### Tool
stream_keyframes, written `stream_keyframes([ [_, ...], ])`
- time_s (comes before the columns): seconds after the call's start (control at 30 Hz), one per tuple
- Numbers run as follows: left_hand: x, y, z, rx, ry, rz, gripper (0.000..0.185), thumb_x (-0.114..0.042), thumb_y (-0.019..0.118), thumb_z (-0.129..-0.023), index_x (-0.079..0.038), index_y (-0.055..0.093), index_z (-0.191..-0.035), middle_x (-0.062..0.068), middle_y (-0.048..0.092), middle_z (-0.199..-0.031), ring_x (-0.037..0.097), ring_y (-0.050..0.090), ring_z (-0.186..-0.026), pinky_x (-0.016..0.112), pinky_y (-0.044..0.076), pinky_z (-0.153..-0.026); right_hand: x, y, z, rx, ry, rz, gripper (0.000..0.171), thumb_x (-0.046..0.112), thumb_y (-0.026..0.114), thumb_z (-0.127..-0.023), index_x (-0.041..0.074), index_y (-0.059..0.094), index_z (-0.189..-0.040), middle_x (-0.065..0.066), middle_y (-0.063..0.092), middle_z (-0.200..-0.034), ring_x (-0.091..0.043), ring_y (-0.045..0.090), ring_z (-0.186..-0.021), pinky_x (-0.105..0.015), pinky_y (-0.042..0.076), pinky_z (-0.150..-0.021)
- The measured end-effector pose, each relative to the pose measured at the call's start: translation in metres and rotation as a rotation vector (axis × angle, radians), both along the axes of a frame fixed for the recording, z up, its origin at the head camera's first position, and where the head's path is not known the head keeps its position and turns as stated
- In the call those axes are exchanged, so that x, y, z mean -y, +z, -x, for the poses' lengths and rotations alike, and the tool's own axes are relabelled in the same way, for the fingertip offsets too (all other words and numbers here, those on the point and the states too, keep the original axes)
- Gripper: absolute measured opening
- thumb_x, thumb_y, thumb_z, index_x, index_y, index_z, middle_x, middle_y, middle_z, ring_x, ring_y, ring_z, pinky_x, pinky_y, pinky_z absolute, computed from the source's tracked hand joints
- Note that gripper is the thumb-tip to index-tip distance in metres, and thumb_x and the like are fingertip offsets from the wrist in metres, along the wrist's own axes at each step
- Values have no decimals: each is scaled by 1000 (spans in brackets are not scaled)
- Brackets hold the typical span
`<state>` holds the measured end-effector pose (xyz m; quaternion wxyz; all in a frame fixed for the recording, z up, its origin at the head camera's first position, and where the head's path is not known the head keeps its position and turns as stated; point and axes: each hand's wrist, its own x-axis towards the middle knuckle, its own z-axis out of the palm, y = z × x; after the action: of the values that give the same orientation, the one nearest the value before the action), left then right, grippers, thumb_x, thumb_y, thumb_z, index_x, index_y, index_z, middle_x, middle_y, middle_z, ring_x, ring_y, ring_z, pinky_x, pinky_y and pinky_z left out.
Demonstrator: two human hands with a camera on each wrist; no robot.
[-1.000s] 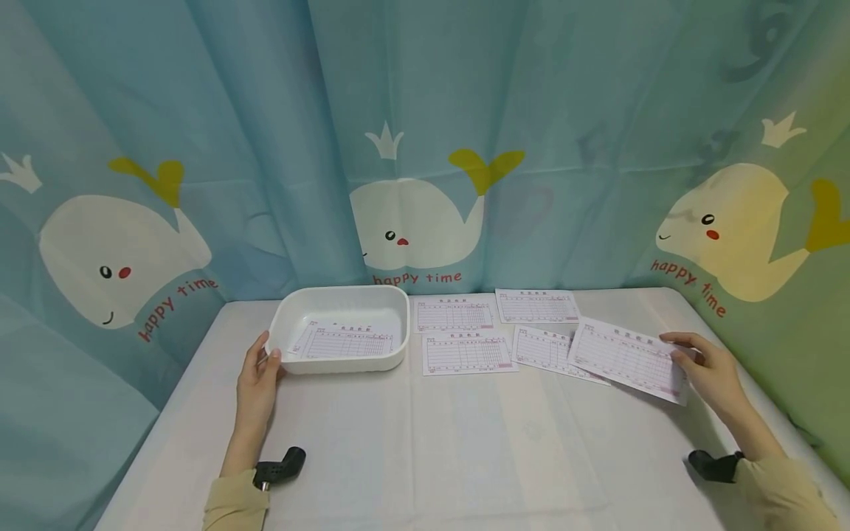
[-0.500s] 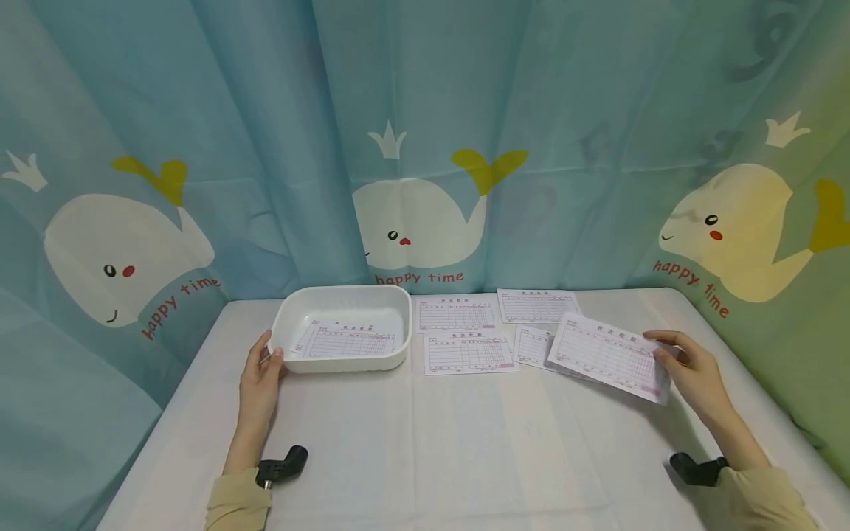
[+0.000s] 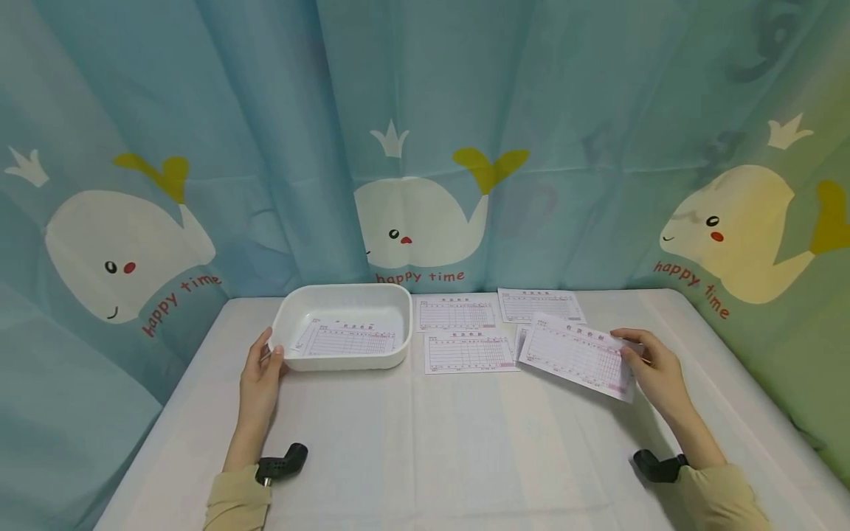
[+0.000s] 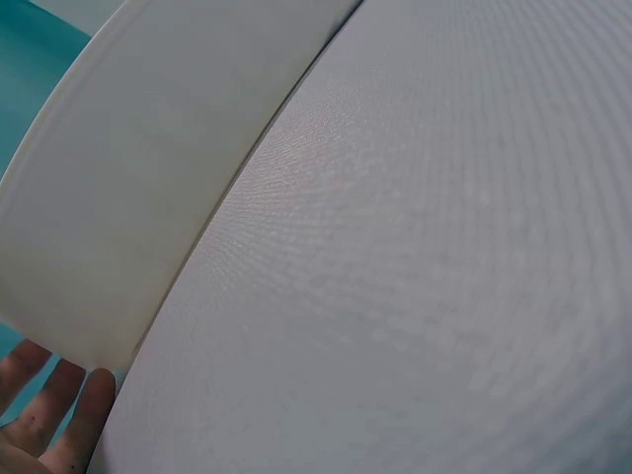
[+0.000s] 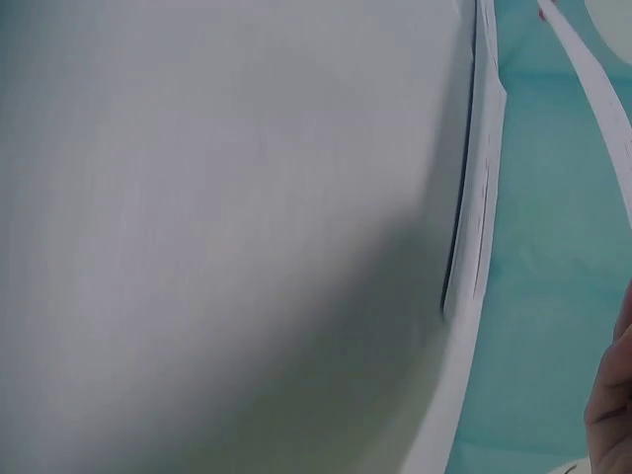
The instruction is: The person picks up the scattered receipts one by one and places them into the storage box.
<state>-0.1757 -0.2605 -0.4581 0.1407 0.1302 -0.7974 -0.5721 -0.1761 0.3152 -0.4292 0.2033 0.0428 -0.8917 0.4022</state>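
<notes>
A receipt slip (image 3: 578, 355), white with a printed red-purple grid, is tilted above the table. My right hand (image 3: 657, 372) pinches it at its right edge between thumb and fingers. In the right wrist view the slip (image 5: 597, 99) appears nearly edge-on, with part of my hand (image 5: 612, 405) at the right border. My left hand (image 3: 260, 380) holds the left end of a white plastic tray (image 3: 341, 363), thumb at the front corner. The left wrist view shows fingertips (image 4: 96, 395) against the tray's wall (image 4: 148, 178). Overlapping receipt slips (image 3: 352, 341) lie inside the tray.
Several more slips lie right of the tray: a back one (image 3: 454, 313), a front one (image 3: 468, 352) and a far one (image 3: 539, 304). Another slip is mostly hidden under the held one. A whale-print curtain (image 3: 571, 147) hangs behind the white-covered table (image 3: 465, 450).
My right hand has moved left with the slip, which now covers most of the slip lying beneath it. My left hand and the tray stay about where they were.
</notes>
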Motion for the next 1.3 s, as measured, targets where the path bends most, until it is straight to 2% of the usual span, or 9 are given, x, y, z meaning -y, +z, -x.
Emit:
stream_keyframes([
  [0.07, 0, 0, 0, 0, 1, -2, 54, -36, 40, -103, -22, 24, -153, 14, 35, -154, 31, 44, -136, -5, 40, -82, 8, -1, 1, -13, -1, -1, 22, 5, 54, -95, 3, 63, -116, 25, 56, -105, -3, 42, -76, -11, 36, -63],
  [0.17, 0, 0, 0, 1, -3, -16, 54, -36, 40, -103, -23, 24, -153, 13, 35, -154, 30, 44, -135, -5, 40, -83, 18, -3, 4, -31, 8, 14, 22, 3, 54, -95, 3, 64, -115, 7, 61, -109, -3, 43, -76, -10, 37, -63],
  [0.27, 0, 1, -1, 0, -13, -22, 54, -34, 40, -103, -23, 23, -153, 15, 33, -155, 31, 43, -135, -4, 39, -84, 28, -3, 6, -42, 19, 36, 22, 1, 54, -95, 3, 64, -115, -5, 61, -112, -3, 44, -76, -10, 38, -63],
  [0.53, 0, 2, -1, 0, -7, 1, 54, -33, 41, -103, -21, 24, -153, 16, 34, -154, 33, 43, -137, -4, 39, -84, 47, 2, 11, -40, 19, 83, 23, 1, 53, -95, 0, 63, -116, -6, 60, -110, -4, 44, -77, -11, 38, -62],
  [0.87, 1, 0, 0, 9, 2, -12, 55, -36, 40, -103, -21, 24, -153, 15, 36, -153, 31, 44, -136, -5, 39, -82, 72, 14, 20, -12, -17, 152, 25, 3, 51, -96, 4, 63, -118, -11, 60, -117, -4, 47, -77, -9, 42, -67],
  [0.97, 1, -1, 1, 5, 4, -10, 55, -36, 40, -103, -21, 25, -153, 15, 36, -153, 31, 44, -135, -5, 39, -81, 89, 30, 15, -9, 4, 180, 26, 0, 50, -95, 0, 63, -118, -15, 60, -117, -6, 47, -77, -9, 41, -66],
  [1.07, 1, -1, 1, 5, 6, -3, 55, -36, 41, -103, -20, 25, -153, 15, 37, -153, 31, 45, -134, -6, 39, -81, 100, 35, 16, -3, 21, 202, 27, -2, 49, -95, -2, 62, -119, -17, 59, -119, -7, 45, -79, -9, 40, -66],
  [1.2, 1, 0, 1, 7, 2, -3, 54, -34, 41, -103, -21, 25, -153, 15, 37, -153, 31, 45, -135, -6, 39, -81, 105, 25, 28, -8, 57, 229, 28, 0, 50, -96, 2, 62, -121, -14, 59, -123, -7, 44, -81, -10, 39, -67],
  [1.3, 1, 1, 1, 7, -3, -2, 54, -33, 41, -103, -22, 24, -153, 15, 36, -154, 31, 43, -136, -5, 40, -81, 114, 25, 34, -21, 99, 256, 26, 2, 51, -96, 3, 63, -120, -14, 60, -123, -7, 44, -82, -10, 40, -67],
])
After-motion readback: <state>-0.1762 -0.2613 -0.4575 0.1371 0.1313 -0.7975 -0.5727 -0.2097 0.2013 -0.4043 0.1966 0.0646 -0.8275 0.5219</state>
